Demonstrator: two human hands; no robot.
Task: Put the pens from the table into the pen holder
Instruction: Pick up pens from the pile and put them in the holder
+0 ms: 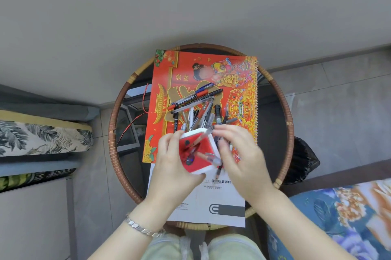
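Note:
A square pen holder (206, 155) with a white rim and red inside sits over the round table, held from the left side by my left hand (172, 164). A few pens lie inside it. My right hand (239, 154) is at its right side, blurred, fingers closed around a dark pen (219, 172) that hangs by the holder's right edge. Beyond the holder, a pile of several pens (196, 107) in black, blue, red and grey lies on a red calendar (203, 82).
The round glass table has a woven rattan rim (114, 116). A white instruction leaflet (211, 202) lies at its near edge. A red cord (135, 120) trails left of the calendar. Cushioned seats stand left (42, 137) and right (338, 217); a black bag (302, 162) sits by the table.

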